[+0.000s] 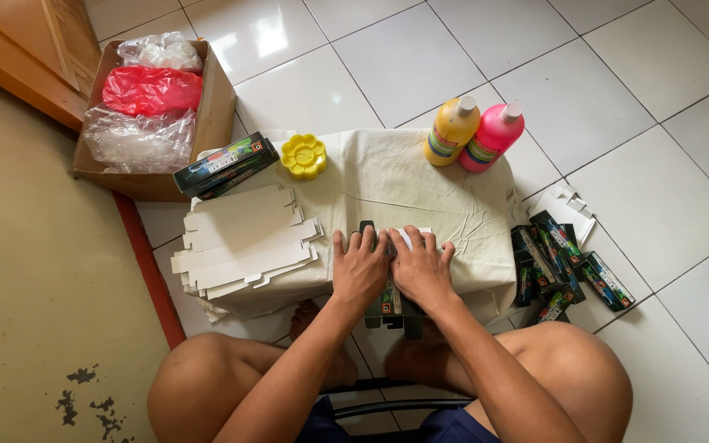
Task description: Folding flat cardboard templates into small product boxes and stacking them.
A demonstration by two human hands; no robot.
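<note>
Both my hands press side by side on a dark, flat printed carton (389, 305) at the near edge of a small table covered with a cream cloth (420, 184). My left hand (359, 268) lies flat on the carton's left half. My right hand (422, 268) covers its right half, with a bit of white flap showing past the fingers. Most of the carton is hidden under my palms; its near end hangs over the table's edge above my knees.
A stack of flat white carton blanks (244, 242) lies on the table's left. Dark folded boxes (225, 164), a yellow flower-shaped palette (304, 156), and yellow (451, 131) and pink (492, 137) bottles stand behind. Finished dark boxes (564, 267) pile on the floor right. A cardboard box of plastic bags (153, 107) sits far left.
</note>
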